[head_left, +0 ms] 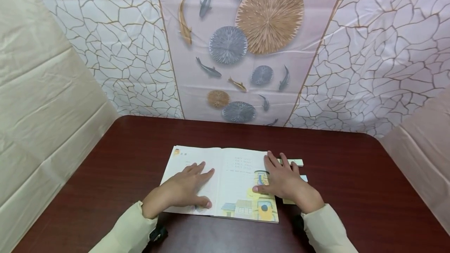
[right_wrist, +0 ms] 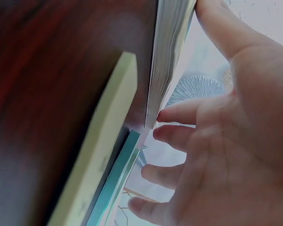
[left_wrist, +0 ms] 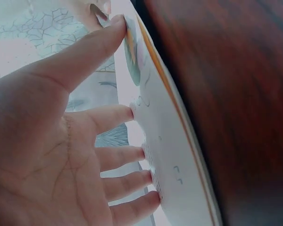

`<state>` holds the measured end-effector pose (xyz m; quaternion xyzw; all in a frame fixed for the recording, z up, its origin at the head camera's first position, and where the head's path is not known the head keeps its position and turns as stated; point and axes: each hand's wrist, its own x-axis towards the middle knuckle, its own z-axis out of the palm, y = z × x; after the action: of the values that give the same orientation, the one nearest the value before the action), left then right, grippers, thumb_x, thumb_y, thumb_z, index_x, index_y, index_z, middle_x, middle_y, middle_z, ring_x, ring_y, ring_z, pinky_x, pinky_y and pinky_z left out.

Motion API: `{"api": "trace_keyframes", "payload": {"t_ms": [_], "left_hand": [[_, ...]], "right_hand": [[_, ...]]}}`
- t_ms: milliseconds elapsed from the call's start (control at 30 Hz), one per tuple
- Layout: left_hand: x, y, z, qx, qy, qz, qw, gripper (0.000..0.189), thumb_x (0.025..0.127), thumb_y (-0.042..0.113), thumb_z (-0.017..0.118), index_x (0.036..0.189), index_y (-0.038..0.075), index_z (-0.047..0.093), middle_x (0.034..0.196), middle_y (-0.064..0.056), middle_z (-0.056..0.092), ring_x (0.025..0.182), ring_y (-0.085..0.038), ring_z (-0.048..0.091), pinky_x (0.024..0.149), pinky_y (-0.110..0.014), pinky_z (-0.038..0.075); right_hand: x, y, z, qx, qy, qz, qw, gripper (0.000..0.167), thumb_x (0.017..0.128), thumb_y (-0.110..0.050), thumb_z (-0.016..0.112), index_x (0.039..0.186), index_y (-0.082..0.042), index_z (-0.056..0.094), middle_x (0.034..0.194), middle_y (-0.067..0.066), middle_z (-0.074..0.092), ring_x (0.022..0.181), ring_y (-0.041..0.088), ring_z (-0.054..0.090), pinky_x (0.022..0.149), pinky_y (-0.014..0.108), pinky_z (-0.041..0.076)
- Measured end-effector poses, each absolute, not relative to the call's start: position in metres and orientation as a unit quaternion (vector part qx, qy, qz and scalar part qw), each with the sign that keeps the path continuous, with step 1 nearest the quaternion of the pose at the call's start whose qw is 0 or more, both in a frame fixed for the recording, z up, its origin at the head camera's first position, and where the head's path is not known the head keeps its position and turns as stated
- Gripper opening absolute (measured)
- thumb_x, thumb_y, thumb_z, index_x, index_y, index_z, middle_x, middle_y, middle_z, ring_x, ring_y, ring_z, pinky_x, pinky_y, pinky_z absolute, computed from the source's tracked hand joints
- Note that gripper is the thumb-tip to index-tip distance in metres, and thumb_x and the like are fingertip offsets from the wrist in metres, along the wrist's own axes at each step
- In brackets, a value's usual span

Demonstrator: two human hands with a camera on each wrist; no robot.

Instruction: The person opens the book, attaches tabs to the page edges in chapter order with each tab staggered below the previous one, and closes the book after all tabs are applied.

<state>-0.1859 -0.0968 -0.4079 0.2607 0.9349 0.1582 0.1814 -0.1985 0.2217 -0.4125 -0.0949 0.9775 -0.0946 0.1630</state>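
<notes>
Book (head_left: 233, 190), long axis L-R: L hand (head_left: 184, 188) on L side, R hand (head_left: 284, 180) at R edge (fingers splayed, no grip).

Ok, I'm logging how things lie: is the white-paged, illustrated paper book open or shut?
Open: the book lies spread, its white left page and illustrated right page both facing up, side by side.

The print (head_left: 243, 163) on the open book (head_left: 227, 186) is too small and faint to read.
</notes>
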Motion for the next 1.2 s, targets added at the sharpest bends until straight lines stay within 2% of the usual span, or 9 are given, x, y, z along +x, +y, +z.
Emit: {"api": "trace_keyframes", "payload": {"t_ms": [333,500,600,667,767,867,967,1100,1200], "left_hand": [[-0.186,-0.096,-0.409,0.262,0.936,0.159,0.173,0.094,0.087,0.052,0.083,0.163,0.016,0.042,0.171,-0.022,0.027,0.157,-0.047,0.026,0.119,-0.063,0.035],[-0.185,-0.096,-0.41,0.258,0.936,0.161,0.174,0.093,0.088,0.051,0.084,0.163,0.016,0.042,0.171,-0.022,0.027,0.157,-0.047,0.026,0.118,-0.064,0.036],[-0.185,-0.096,-0.411,0.257,0.936,0.164,0.177,0.093,0.088,0.05,0.084,0.164,0.016,0.041,0.172,-0.022,0.026,0.157,-0.046,0.024,0.12,-0.063,0.034],[-0.185,-0.096,-0.412,0.257,0.935,0.167,0.179,0.094,0.088,0.05,0.084,0.164,0.015,0.041,0.172,-0.022,0.025,0.158,-0.046,0.023,0.121,-0.062,0.033],[-0.185,-0.097,-0.414,0.258,0.934,0.171,0.179,0.093,0.088,0.049,0.084,0.164,0.015,0.041,0.172,-0.023,0.025,0.158,-0.046,0.023,0.123,-0.06,0.031],[-0.186,-0.097,-0.415,0.26,0.934,0.17,0.177,0.092,0.089,0.049,0.083,0.164,0.015,0.041,0.172,-0.023,0.025,0.158,-0.045,0.022,0.123,-0.061,0.031],[-0.187,-0.097,-0.414,0.261,0.935,0.166,0.176,0.091,0.089,0.049,0.083,0.164,0.015,0.041,0.172,-0.022,0.025,0.159,-0.044,0.022,0.123,-0.061,0.03],[-0.187,-0.096,-0.414,0.264,0.933,0.171,0.175,0.092,0.09,0.046,0.083,0.164,0.013,0.041,0.171,-0.024,0.025,0.159,-0.045,0.021,0.125,-0.059,0.027],[-0.186,-0.096,-0.415,0.27,0.927,0.191,0.179,0.09,0.09,0.041,0.084,0.165,0.017,0.039,0.171,-0.027,0.023,0.158,-0.05,0.018,0.126,-0.061,0.023]], "right_hand": [[-0.197,0.223,-0.411,-0.093,0.978,-0.094,0.161,0.11,0.089,-0.07,0.072,0.167,-0.005,0.028,0.175,0.022,0.011,0.158,0.055,0.002,0.118,0.08,0.007],[-0.193,0.214,-0.409,-0.081,0.984,-0.077,0.138,0.101,0.087,-0.065,0.077,0.163,-0.008,0.04,0.168,0.024,0.028,0.154,0.053,0.018,0.115,0.081,0.014],[-0.19,0.209,-0.405,-0.075,0.987,-0.092,0.113,0.101,0.084,-0.059,0.084,0.16,-0.006,0.045,0.153,0.027,0.046,0.142,0.049,0.037,0.109,0.077,0.028],[-0.189,0.205,-0.402,-0.066,0.982,-0.136,0.112,0.102,0.084,-0.051,0.088,0.161,-0.003,0.041,0.145,0.026,0.055,0.127,0.042,0.054,0.101,0.066,0.042],[-0.188,0.202,-0.398,-0.048,0.97,-0.209,0.114,0.108,0.087,-0.04,0.088,0.166,-0.001,0.025,0.15,0.028,0.055,0.106,0.032,0.068,0.089,0.053,0.054],[-0.188,0.203,-0.393,-0.021,0.951,-0.292,0.098,0.109,0.093,-0.032,0.083,0.168,-0.001,0.011,0.148,0.029,0.055,0.08,0.022,0.067,0.075,0.044,0.054],[-0.189,0.207,-0.387,-0.016,0.933,-0.355,0.051,0.103,0.098,-0.028,0.077,0.168,0.0,0.006,0.131,0.027,0.062,0.064,0.018,0.055,0.064,0.038,0.048],[-0.188,0.209,-0.381,-0.013,0.9,-0.436,0.008,0.09,0.103,-0.027,0.071,0.167,0.0,0.013,0.118,0.018,0.065,0.08,0.021,0.062,0.069,0.033,0.049],[-0.188,0.206,-0.38,0.006,0.847,-0.531,0.02,0.074,0.109,-0.032,0.061,0.165,-0.004,0.023,0.127,0.019,0.064,0.099,0.023,0.067,0.078,0.033,0.056]]}}
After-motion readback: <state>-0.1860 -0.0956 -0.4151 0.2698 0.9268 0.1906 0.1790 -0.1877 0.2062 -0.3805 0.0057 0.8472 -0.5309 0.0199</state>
